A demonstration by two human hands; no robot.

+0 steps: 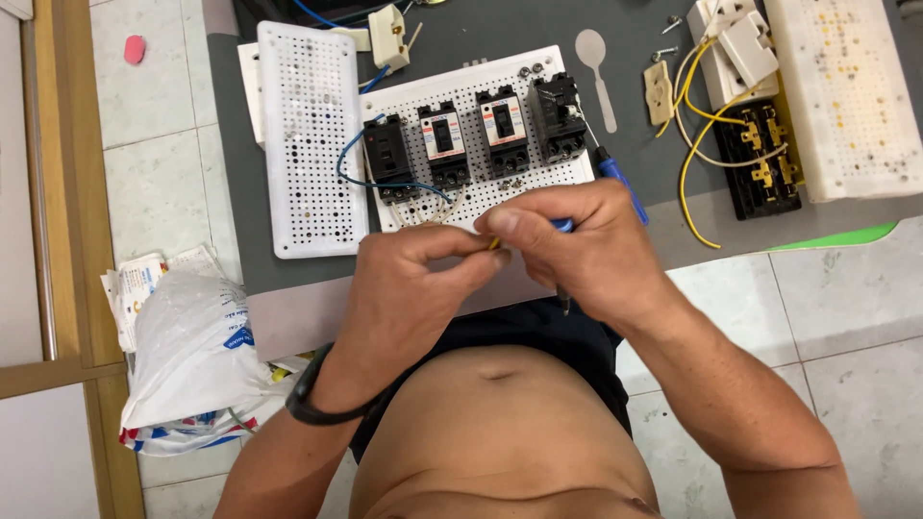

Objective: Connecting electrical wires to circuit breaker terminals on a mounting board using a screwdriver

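Note:
My left hand (pixel 409 288) and my right hand (pixel 582 245) meet in front of a white perforated board (pixel 481 192) that carries several black circuit breakers (pixel 444 142). Both hands pinch a short piece of yellow wire (pixel 493 243) between their fingertips. My right hand also grips a small tool with a blue handle (pixel 564 226); its dark tip (pixel 563 306) pokes out below the palm. A blue wire (pixel 351 154) loops from the leftmost breaker. A blue-handled screwdriver (pixel 615 178) lies beside the board, just past my right hand.
A second white perforated panel (pixel 308 135) lies left of the board on the grey table (pixel 231 163). At the right sit a black terminal block with yellow wires (pixel 764 159), white sockets (pixel 735 38) and another perforated panel (pixel 846 96). A plastic bag (pixel 187 356) lies on the tiled floor.

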